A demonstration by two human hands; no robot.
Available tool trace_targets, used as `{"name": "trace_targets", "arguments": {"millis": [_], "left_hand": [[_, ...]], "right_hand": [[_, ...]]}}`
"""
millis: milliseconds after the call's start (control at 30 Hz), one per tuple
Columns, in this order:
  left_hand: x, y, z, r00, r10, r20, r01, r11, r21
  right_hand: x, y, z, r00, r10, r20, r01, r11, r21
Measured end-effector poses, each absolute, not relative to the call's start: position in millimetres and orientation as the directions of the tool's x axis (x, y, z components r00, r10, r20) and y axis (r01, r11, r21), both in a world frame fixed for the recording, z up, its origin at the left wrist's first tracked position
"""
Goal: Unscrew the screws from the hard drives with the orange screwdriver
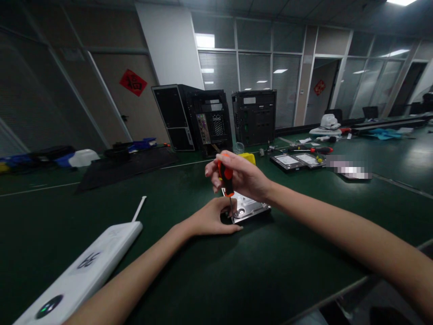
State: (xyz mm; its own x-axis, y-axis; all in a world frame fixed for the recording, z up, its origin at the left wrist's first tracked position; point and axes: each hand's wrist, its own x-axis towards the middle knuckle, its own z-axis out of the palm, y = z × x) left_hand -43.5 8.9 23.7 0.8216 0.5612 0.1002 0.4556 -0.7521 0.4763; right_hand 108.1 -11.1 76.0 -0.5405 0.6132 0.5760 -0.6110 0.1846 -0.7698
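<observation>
A silver hard drive (252,208) lies on the green table in front of me. My right hand (245,176) is closed around the orange and black handle of a screwdriver (228,180), held upright with its shaft pointing down at the drive's near left corner. Whether the tip sits in a screw is too small to tell. My left hand (216,216) grips that same corner, its thumb along the near edge and its fingers around the left side near the shaft. Behind my right hand, a yellow object (248,158) is partly hidden.
Two more hard drives (287,161) lie to the right, with red-handled tools (323,150) behind them. Black computer cases (255,117) stand at the back. A white device marked by hand (91,257) lies at left, near my left forearm. A black mat (125,167) lies beyond it.
</observation>
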Motion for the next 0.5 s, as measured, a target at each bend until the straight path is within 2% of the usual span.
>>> {"name": "trace_targets", "arguments": {"millis": [267, 500], "left_hand": [[-43.7, 7.9, 25.0, 0.817, 0.570, 0.087, 0.477, -0.752, 0.455], [-42.1, 5.3, 28.1, 0.799, 0.597, 0.074, 0.501, -0.729, 0.466]], "right_hand": [[108.7, -13.7, 75.7, -0.556, 0.653, 0.514, -0.568, 0.153, -0.809], [107.9, -16.4, 77.3, -0.589, 0.618, 0.520, -0.581, 0.123, -0.805]]}}
